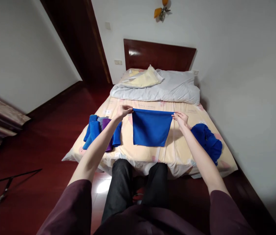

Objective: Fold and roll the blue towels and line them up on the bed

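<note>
A blue cloth (150,128) lies spread flat on the yellow bedsheet (177,153) near the foot of the bed. My left hand (123,111) pinches its far left corner. My right hand (180,118) pinches its far right corner, so the far edge is stretched straight between both hands. To the left of the cloth sits a stack of folded blue and purple cloths (102,132), partly hidden behind my left forearm. To the right lies a crumpled heap of blue cloths (207,141).
A grey duvet (169,88) and a yellow pillow (142,78) lie at the head of the bed by the dark wooden headboard (159,55). A white wall runs along the right. Dark red floor (42,150) lies left, with a thin metal frame (3,189).
</note>
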The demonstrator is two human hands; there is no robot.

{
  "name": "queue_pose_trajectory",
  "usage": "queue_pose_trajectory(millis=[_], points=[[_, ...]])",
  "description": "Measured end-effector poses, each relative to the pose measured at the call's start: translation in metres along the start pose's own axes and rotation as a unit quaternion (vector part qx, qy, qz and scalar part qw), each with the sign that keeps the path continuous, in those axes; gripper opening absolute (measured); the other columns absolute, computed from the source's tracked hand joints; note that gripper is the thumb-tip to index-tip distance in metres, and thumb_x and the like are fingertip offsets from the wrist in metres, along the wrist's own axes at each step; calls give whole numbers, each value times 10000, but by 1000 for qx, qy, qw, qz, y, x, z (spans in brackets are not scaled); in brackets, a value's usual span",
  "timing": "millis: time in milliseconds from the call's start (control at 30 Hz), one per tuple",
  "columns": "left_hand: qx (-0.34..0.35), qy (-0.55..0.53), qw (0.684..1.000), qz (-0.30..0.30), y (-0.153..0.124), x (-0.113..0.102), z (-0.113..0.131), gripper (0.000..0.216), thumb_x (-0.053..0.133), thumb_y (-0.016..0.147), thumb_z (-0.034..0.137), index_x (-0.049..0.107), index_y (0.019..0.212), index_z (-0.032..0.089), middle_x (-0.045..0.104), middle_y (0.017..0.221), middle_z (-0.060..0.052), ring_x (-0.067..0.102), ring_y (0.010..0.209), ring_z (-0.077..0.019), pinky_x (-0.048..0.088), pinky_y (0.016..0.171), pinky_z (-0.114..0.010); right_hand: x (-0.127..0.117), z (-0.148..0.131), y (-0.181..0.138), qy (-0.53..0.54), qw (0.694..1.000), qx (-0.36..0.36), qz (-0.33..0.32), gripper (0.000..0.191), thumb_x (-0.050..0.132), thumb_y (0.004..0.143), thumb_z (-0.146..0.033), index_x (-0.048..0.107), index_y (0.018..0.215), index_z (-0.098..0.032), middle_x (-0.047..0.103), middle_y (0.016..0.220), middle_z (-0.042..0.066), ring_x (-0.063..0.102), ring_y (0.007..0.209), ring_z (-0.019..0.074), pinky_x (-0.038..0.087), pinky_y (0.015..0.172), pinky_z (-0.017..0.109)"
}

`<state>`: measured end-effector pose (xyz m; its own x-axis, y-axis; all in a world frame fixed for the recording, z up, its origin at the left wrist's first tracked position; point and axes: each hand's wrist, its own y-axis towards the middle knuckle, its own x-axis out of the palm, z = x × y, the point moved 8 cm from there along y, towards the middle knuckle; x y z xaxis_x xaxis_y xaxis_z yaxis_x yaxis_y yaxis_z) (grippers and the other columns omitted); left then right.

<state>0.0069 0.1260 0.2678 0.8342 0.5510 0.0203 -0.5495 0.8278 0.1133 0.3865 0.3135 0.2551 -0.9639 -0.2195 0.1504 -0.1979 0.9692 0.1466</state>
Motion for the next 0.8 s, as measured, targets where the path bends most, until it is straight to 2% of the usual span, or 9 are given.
queue_pose_trajectory(millis=[133,200,267,400,500,600,733,800], points=[[112,8,994,10,18,-2,11,490,870,729,414,720,1070,96,759,853,-83,750,822,-211,626,893,-413,9,5,14,-23,994,-110,18,382,853,782,-440,668,968,-162,740,825,59,756,755,182,619,692,274],[136,47,989,24,10,-9,4,560,826,773,458,704,1190,105,771,897,-96,753,852,-221,622,853,-385,7,13,8,-48,988,-147,12,420,821,796,-496,674,997,-159,735,828,77,749,748,200,612,662,292],[149,108,982,36,-8,-18,-13,560,784,813,491,711,1227,122,781,961,-115,752,902,-236,612,828,-360,0,30,-8,-68,985,-156,3,451,806,797,-522,683,1022,-151,739,850,97,734,719,203,600,628,298],[144,231,961,54,-72,-36,-73,471,708,876,553,769,1144,171,787,1047,-117,731,934,-239,581,851,-350,-22,88,-62,-92,990,-105,-21,479,809,766,-549,701,1011,-152,754,900,108,688,634,170,591,609,308],[95,282,955,14,-126,-38,-135,440,660,897,561,785,1106,195,781,1016,-108,714,852,-228,568,825,-352,-43,143,-112,-110,992,-27,-51,494,817,733,-563,714,984,-151,756,885,111,652,588,160,563,550,301],[28,312,949,-36,-172,-36,-196,412,656,884,518,771,1120,201,781,954,-103,719,882,-258,565,862,-389,-66,196,-159,-134,986,63,-76,537,826,681,-595,724,965,-151,764,908,137,650,600,179,459,426,260],[-95,288,945,-118,-207,-26,-263,572,788,728,444,688,1230,190,799,957,-95,751,926,-297,579,876,-424,-77,247,-200,-175,953,184,-164,570,863,577,-599,723,908,-157,749,795,90,527,463,119,364,376,235],[-151,252,948,-124,-212,-25,-284,673,834,657,452,645,1250,195,802,943,-85,763,903,-297,589,831,-411,-77,260,-207,-180,940,224,-186,559,878,544,-588,706,864,-164,732,743,61,462,427,88,350,382,227]])
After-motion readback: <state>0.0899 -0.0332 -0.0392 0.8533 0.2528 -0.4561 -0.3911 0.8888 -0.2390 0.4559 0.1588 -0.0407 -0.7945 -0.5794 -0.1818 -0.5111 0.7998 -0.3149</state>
